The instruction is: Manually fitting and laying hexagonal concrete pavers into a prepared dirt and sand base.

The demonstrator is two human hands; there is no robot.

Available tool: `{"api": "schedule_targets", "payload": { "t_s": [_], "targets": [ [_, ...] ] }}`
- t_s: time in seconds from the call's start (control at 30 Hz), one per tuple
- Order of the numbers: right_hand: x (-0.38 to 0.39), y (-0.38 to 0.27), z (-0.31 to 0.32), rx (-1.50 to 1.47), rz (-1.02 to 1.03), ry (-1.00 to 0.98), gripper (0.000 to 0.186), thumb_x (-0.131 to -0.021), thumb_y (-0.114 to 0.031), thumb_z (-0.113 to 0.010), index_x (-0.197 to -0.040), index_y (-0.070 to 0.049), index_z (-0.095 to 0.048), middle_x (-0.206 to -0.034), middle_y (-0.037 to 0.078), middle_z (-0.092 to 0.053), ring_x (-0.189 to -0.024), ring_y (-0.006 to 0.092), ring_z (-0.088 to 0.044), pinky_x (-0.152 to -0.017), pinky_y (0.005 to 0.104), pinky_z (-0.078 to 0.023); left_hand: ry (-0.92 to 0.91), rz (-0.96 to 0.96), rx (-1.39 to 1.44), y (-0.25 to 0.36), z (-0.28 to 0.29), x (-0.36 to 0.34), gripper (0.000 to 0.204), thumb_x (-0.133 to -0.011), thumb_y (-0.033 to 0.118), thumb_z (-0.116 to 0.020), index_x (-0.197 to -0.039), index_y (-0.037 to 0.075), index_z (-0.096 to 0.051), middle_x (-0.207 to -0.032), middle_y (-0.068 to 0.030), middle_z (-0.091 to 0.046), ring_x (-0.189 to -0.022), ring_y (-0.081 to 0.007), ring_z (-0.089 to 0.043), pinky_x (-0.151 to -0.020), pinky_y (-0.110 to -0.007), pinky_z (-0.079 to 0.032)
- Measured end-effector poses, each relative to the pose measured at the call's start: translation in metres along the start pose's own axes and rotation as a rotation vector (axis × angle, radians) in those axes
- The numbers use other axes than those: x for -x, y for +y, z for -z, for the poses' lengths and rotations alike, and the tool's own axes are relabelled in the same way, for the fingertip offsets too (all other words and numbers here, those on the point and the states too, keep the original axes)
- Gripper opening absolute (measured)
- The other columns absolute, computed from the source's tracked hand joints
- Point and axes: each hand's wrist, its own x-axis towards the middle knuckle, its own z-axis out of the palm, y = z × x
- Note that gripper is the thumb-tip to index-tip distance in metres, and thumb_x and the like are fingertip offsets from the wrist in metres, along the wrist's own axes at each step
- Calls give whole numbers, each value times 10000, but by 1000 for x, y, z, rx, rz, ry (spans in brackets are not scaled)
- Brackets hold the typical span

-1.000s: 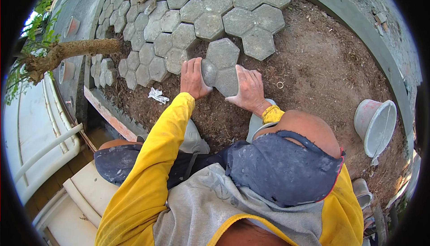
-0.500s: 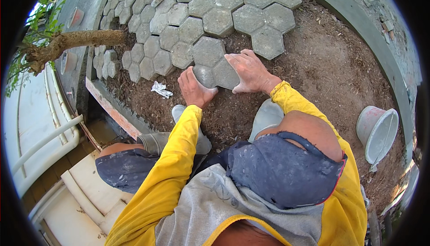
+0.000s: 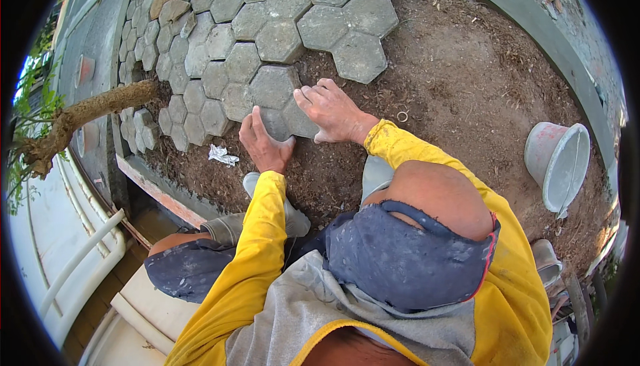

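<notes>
A grey three-lobed concrete paving block (image 3: 275,87) lies at the near edge of the laid pavers, on brown soil. My left hand (image 3: 267,145) grips its near left lobe, fingers along the outer side and thumb at the near edge. On the block's right lobe, my right hand (image 3: 333,111) has its fingers bent over the upper right side and its thumb low at the near edge. The block's underside is hidden. Its far lobe sits against the neighbouring pavers (image 3: 237,101), while a strip of soil separates it from the paver on the right (image 3: 360,57).
Bare soil (image 3: 460,113) spreads to the right, bounded by a curved concrete kerb (image 3: 557,46). A grey bucket (image 3: 559,166) lies tilted there. Crumpled white wrapping (image 3: 222,155) is left of my hands. A leaning tree trunk (image 3: 100,109) crosses the left side, above a low kerb (image 3: 160,189).
The whole view has shifted, so the pavers appear further left. Both hands remain on the block, which shows little movement against its neighbours. A small ring on the soil now shows beside my right wrist.
</notes>
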Motion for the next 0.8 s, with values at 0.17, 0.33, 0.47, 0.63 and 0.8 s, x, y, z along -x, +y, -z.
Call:
{"api": "schedule_targets", "payload": {
  "t_s": [0.17,0.33,0.47,0.63,0.8],
  "targets": [
    [6,6,0,-30,-11,9,1067,-523,-385,-916,-1399,-1,-444,-1328,164,-549,-1207,292,-555,-1106,490,-316,-202,-4,-202,-3,-5,-12,1250,-523,339,-897,-1558,129,-229,-1612,-127,-223,-1479,-369,-228,-1160,-562,-256],
    [7,-3,1,12,-57,-23,1070,-549,-399,-913,-1424,-26,-423,-1365,155,-522,-1249,284,-524,-1134,507,-289,-232,26,-259,1,-5,-12,1259,-548,374,-882,-1568,119,-189,-1619,-137,-205,-1482,-369,-224,-1165,-565,-246],
    [13,-8,-2,13,-84,19,1057,-572,-399,-905,-1432,-31,-412,-1405,171,-491,-1276,286,-501,-1136,516,-290,-328,55,-265,10,8,-17,1201,-589,374,-865,-1553,75,-214,-1612,-151,-216,-1479,-375,-225,-1169,-561,-237],
    [24,-3,9,-132,-70,165,890,-680,-381,-850,-1412,-67,-454,-1431,146,-480,-1259,278,-521,-1132,509,-298,-347,56,-125,5,27,-52,975,-725,357,-783,-1514,43,-304,-1565,-176,-315,-1457,-372,-277,-1163,-564,-238],
    [9,37,54,-63,-178,432,679,-813,-347,-754,-1393,-108,-496,-1463,105,-465,-1251,264,-537,-1133,488,-303,-102,18,27,8,-7,-105,710,-890,300,-627,-1493,45,-353,-1526,-176,-387,-1439,-359,-321,-1154,-587,-232]
  ]
}}
